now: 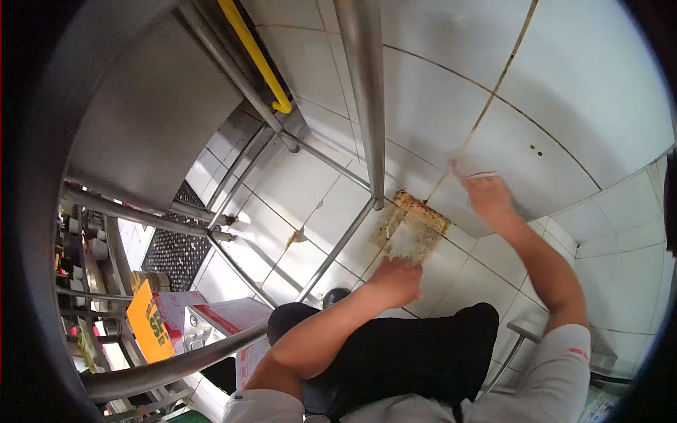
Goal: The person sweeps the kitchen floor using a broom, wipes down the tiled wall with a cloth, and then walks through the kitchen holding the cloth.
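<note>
My left hand (398, 282) is closed low over the white floor tiles, at the near edge of a pale, whitish patch (411, 242). What it grips, if anything, I cannot make out. A rusty brown stain (422, 206) runs along the foot of the tiled wall, just beyond that patch. My right hand (488, 196) is raised in front of the wall, its fingers closed and partly blurred. A thin pale and reddish edge (482, 174) shows at its fingers; the object itself is too small and smeared to name.
A metal frame of pipes (362, 92) stands left of my hands, with a yellow pipe (255, 53) behind. Lower left are boxes (236, 312), an orange sign (149, 322) and a black perforated mat (176, 240). Brown grout lines cross the wall (437, 84).
</note>
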`<state>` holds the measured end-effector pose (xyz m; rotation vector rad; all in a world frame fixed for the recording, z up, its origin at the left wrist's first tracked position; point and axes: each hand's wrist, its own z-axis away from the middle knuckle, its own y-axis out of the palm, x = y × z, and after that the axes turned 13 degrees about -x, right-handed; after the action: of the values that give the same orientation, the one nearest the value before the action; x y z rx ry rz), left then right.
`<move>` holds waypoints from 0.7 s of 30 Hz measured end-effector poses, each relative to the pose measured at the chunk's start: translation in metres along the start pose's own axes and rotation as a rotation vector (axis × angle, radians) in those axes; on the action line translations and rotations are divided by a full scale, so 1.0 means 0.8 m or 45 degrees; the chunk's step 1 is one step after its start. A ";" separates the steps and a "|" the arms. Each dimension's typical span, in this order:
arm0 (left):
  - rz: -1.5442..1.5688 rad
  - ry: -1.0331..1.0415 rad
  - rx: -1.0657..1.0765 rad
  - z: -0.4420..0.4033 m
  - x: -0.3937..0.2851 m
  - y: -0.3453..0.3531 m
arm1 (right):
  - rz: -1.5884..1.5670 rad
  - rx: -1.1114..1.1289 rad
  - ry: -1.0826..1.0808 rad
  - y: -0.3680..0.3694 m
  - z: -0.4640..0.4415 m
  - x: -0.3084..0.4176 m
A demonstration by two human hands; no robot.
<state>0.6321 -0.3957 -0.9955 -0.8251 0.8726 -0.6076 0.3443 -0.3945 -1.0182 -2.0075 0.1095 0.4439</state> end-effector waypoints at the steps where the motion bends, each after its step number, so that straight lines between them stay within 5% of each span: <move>1: 0.004 -0.033 0.021 0.003 0.000 -0.007 | 0.116 0.191 0.187 -0.041 -0.032 -0.010; 4: -0.042 -0.073 0.055 0.006 -0.009 -0.026 | 0.369 -0.715 0.307 -0.144 -0.157 -0.050; 6: -0.002 0.004 0.039 -0.014 -0.017 -0.006 | 0.354 -1.009 0.293 -0.160 -0.253 -0.042; 10: -0.080 0.049 0.026 -0.025 -0.025 -0.003 | 0.120 -0.704 -0.039 0.021 -0.277 0.046; 14: -0.026 0.095 -0.012 -0.017 -0.017 0.002 | 0.100 0.100 -0.293 0.187 -0.014 0.066; 18: -0.025 -0.012 -0.034 0.006 -0.004 -0.011 | -0.108 0.263 0.293 -0.016 0.033 -0.008; 20: -0.079 -0.073 0.067 0.003 -0.004 -0.024 | 0.443 -0.026 0.338 -0.117 -0.027 -0.049; 21: -0.083 -0.049 0.044 -0.001 -0.005 -0.025 | 0.515 -0.418 0.400 -0.173 -0.073 -0.075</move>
<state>0.6265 -0.4035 -0.9777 -0.8338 0.8005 -0.6606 0.3404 -0.3885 -0.8569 -2.3742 0.6849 0.4143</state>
